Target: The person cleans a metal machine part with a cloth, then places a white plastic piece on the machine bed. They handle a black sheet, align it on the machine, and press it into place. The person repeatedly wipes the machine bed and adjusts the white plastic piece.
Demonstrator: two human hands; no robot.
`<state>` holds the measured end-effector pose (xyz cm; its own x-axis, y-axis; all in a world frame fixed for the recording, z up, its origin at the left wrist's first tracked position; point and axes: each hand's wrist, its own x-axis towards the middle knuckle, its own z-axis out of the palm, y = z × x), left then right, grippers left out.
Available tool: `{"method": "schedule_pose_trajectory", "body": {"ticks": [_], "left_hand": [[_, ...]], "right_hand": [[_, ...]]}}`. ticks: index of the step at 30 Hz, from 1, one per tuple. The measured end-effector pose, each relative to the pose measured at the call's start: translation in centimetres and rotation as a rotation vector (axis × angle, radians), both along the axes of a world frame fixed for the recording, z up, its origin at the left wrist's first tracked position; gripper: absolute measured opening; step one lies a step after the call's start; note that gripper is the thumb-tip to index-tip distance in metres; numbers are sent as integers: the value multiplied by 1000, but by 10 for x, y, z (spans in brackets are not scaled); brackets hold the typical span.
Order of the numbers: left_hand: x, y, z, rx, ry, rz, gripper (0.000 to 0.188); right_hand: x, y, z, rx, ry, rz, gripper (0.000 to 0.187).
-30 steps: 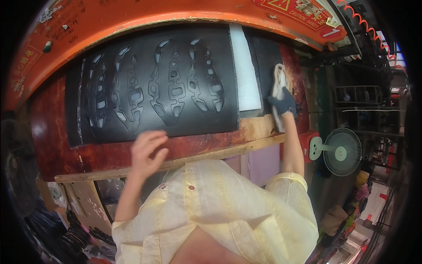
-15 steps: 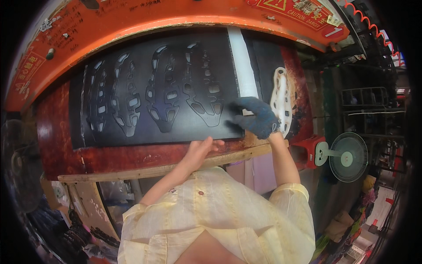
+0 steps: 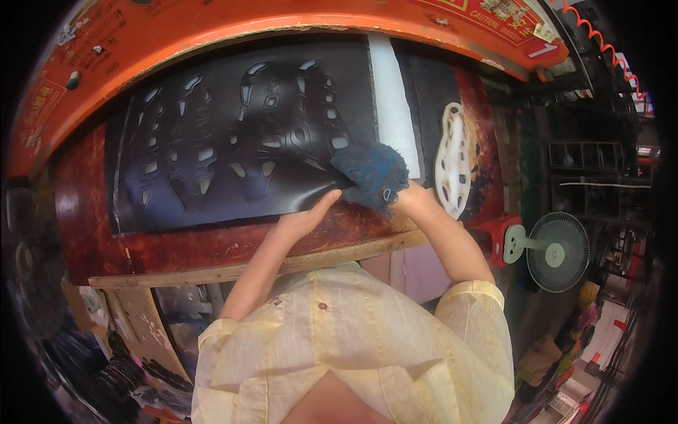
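A wide black sheet (image 3: pixel 233 205), rubber- or leather-like, carries several long cut shapes with small openings. Its near right corner is lifted and bent, and ripples run through the cut shapes beside it. My bare left hand (image 3: pixel 308 215) pinches the near edge, thumb on top and the other fingers hidden underneath. Close to its right, my right hand (image 3: pixel 374 177), in a dark blue fuzzy work glove, is closed on the raised corner; its fingertips are mostly hidden. To the right of the gloved hand lies a long white form (image 3: pixel 452 162) with oval holes, apart from both hands.
An orange machine beam (image 3: pixel 212 44) with warning stickers spans the far side. The sheet rests on a worn red board (image 3: pixel 78 212) with a wooden strip (image 3: pixel 212 275) along its front. A white strip (image 3: pixel 395 106) lies right of the sheet. A fan (image 3: pixel 554 251) stands at right.
My right hand has moved left and closed on the sheet's near right corner. My left hand now grips the near edge. The corner has risen, and the sheet has buckled and shifted slightly left.
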<state>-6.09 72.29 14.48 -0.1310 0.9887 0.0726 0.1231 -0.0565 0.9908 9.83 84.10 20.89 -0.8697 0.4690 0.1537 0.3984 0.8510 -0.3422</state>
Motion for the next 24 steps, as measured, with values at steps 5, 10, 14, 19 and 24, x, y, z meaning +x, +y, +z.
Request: {"method": "schedule_pose_trajectory", "body": {"ticks": [5,10,14,19,24], "left_hand": [[-14,19,-4,152,275,-1,20],[-21,19,-10,206,163,20,22],[-20,10,-5,20,-18,33,25],[-11,-13,1,-193,-225,-71,16],[-21,-26,-3,-364,-197,-74,24]], "right_hand": [[-11,34,-1,-135,-187,81,33],[-23,64,-12,-187,317,589,26],[-21,50,-19,-200,52,283,19],[-33,38,-18,-125,-66,125,19],[-71,45,-12,-345,-104,-11,24]]}}
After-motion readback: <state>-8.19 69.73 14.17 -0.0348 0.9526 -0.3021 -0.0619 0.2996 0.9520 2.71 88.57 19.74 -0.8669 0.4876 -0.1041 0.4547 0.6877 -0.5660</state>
